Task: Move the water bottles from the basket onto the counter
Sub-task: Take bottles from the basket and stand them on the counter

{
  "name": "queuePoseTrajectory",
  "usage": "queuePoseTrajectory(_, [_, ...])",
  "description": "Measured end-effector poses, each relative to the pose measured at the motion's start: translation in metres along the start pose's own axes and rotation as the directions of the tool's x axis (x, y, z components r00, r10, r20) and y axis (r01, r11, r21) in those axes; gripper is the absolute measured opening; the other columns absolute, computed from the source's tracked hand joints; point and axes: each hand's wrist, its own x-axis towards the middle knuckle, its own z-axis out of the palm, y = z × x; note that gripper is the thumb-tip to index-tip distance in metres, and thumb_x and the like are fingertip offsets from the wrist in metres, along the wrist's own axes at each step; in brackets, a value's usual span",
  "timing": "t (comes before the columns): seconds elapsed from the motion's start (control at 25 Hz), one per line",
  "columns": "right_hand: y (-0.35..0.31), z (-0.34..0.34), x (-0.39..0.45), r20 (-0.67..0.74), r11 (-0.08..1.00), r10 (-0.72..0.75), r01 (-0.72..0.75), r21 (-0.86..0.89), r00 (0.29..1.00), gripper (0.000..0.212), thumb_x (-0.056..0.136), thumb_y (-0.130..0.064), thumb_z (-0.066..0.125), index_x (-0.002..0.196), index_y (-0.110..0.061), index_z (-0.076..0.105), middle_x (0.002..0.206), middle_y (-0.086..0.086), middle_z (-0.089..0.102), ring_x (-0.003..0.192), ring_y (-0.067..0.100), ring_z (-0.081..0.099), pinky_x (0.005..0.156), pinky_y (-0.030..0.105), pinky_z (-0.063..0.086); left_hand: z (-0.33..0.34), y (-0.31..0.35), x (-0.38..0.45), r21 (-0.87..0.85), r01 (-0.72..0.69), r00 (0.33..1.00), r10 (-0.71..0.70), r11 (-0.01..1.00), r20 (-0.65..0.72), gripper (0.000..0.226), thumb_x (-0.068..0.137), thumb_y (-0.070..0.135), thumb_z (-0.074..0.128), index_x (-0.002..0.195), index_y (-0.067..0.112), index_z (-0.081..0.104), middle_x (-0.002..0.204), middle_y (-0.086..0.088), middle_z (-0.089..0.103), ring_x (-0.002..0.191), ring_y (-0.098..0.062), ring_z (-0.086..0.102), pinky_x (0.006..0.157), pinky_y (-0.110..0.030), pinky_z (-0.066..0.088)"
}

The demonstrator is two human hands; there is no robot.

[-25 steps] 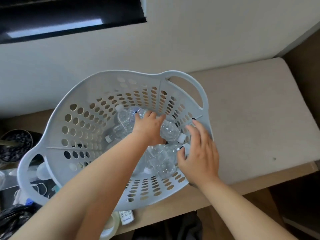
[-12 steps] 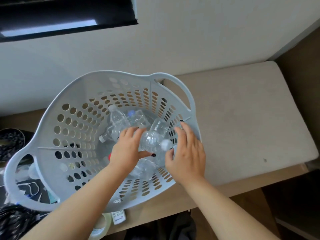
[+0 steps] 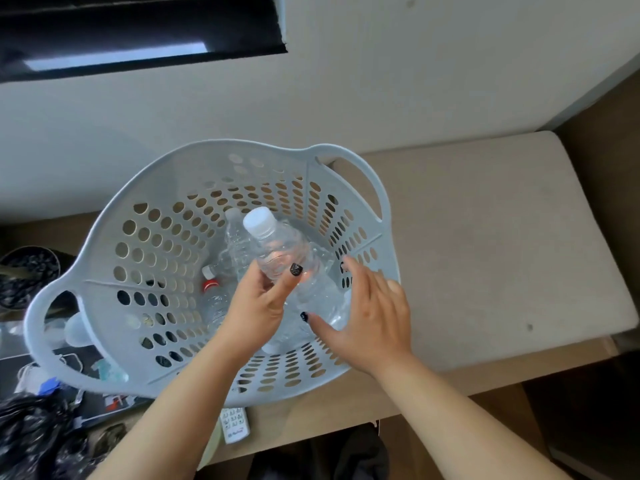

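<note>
One clear, white-capped bottle [image 3: 277,251], upright

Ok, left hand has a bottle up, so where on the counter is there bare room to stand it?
The pale mat right of the basket, bordered by the wall behind and the counter's front edge, lies bare. A narrow strip of counter runs in front of the basket, partly taken by a remote. Left of the basket is crowded with clutter. The left hand holds the bottle.
</note>
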Motion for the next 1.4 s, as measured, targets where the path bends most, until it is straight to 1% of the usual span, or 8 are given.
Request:
queuePoseTrajectory(0.16, [-0.001, 0.001, -0.001, -0.023, 1.000, 0.018, -0.017, 0.025, 1.000, 0.082, 0.071, -0.073, 0.053, 0.125, -0.012, 0.056, 0.099, -0.002, 0.072, 0.091, 0.018, 0.068, 0.082, 0.027, 0.031, 0.010, 0.011, -0.004, 0.009, -0.030, 0.993, 0.029, 0.999, 0.113, 0.053, 0.082, 0.038, 0.053, 0.124, 0.008, 0.057, 0.110, 0.003, 0.071, 0.103, -0.006, 0.067, 0.085, -0.019, 0.052])
queuePoseTrajectory(0.36, [-0.001, 0.003, 0.000, -0.104, 0.999, 0.037, -0.035, 0.023, 0.994, 0.062, 0.078, -0.063, 0.053, 0.104, -0.007, 0.060, 0.077, -0.001, 0.070, 0.071, 0.020, 0.067, 0.073, 0.029, 0.030, -0.008, 0.026, 0.013, 0.117, 0.057, 0.963, -0.085, 0.992, 0.256, 0.046, 0.079, 0.049, 0.048, 0.117, 0.026, 0.058, 0.107, 0.013, 0.072, 0.102, -0.002, 0.066, 0.088, -0.020, 0.050])
queuePoseTrajectory(0.48, [-0.002, 0.001, 0.003, -0.106, 0.994, 0.110, -0.107, 0.036, 0.988, 0.062, 0.078, -0.062, 0.053, 0.103, -0.005, 0.060, 0.077, -0.001, 0.070, 0.070, 0.020, 0.066, 0.073, 0.030, 0.038, -0.023, 0.002, 0.043, 0.110, 0.252, 0.965, -0.258, 0.961, 0.048, 0.059, 0.083, 0.064, 0.043, 0.126, 0.024, 0.053, 0.122, -0.003, 0.067, 0.107, -0.016, 0.065, 0.096, -0.037, 0.047])
queuePoseTrajectory(0.56, [-0.003, 0.000, 0.004, -0.091, 0.992, 0.124, -0.120, 0.044, 0.988, 0.063, 0.079, -0.063, 0.051, 0.105, -0.006, 0.061, 0.079, -0.001, 0.071, 0.072, 0.019, 0.067, 0.073, 0.031, 0.041, -0.022, -0.024, 0.060, 0.366, 0.326, 0.944, -0.323, 0.872, -0.071, 0.058, 0.089, 0.050, 0.059, 0.136, 0.019, 0.045, 0.132, -0.006, 0.059, 0.112, -0.020, 0.061, 0.096, -0.039, 0.047])
queuePoseTrajectory(0.76, [0.000, 0.001, 0.005, -0.091, 0.993, 0.095, -0.088, 0.080, 0.991, 0.060, 0.079, -0.060, 0.052, 0.104, -0.007, 0.062, 0.079, -0.001, 0.071, 0.072, 0.019, 0.067, 0.072, 0.028, 0.032, 0.000, -0.096, 0.098, 0.747, 0.116, 0.964, -0.255, 0.654, 0.073, 0.085, 0.061, 0.055, 0.065, 0.135, 0.018, 0.046, 0.133, -0.006, 0.054, 0.122, -0.027, 0.052, 0.102, -0.047, 0.045])
queuePoseTrajectory(1.0, [-0.001, 0.003, 0.007, -0.091, 0.992, 0.107, -0.100, 0.072, 0.990, 0.061, 0.079, -0.061, 0.050, 0.105, -0.007, 0.063, 0.080, -0.002, 0.071, 0.073, 0.019, 0.067, 0.073, 0.028, 0.034, 0.014, -0.072, 0.097, 0.885, 0.084, 0.976, -0.218, 0.458, 0.020, 0.064, 0.072, 0.039, 0.067, 0.127, 0.012, 0.049, 0.123, -0.011, 0.053, 0.098, -0.030, 0.056, 0.080, -0.040, 0.052])
queuePoseTrajectory(1.28, [-0.005, 0.002, 0.008, -0.082, 0.996, 0.070, -0.065, 0.065, 0.994, 0.061, 0.078, -0.062, 0.052, 0.107, -0.009, 0.062, 0.081, -0.004, 0.071, 0.074, 0.017, 0.068, 0.073, 0.028, 0.031, 0.007, -0.047, 0.087, 0.970, -0.236, 0.885, -0.401, 0.052, 0.237, 0.085, 0.066, 0.056, 0.070, 0.141, 0.026, 0.043, 0.134, -0.001, 0.051, 0.117, -0.028, 0.055, 0.092, -0.039, 0.053])
queuePoseTrajectory(1.4, [-0.004, 0.002, 0.005, -0.090, 0.997, 0.052, -0.047, 0.060, 0.995, 0.062, 0.079, -0.063, 0.051, 0.107, -0.009, 0.062, 0.079, -0.005, 0.071, 0.073, 0.016, 0.067, 0.072, 0.028, 0.033, -0.002, -0.043, 0.071, 0.985, -0.142, 0.920, -0.355, 0.096, 0.167, 0.096, 0.059, 0.054, 0.073, 0.142, 0.024, 0.036, 0.127, -0.002, 0.055, 0.110, -0.026, 0.058, 0.088, -0.041, 0.055])
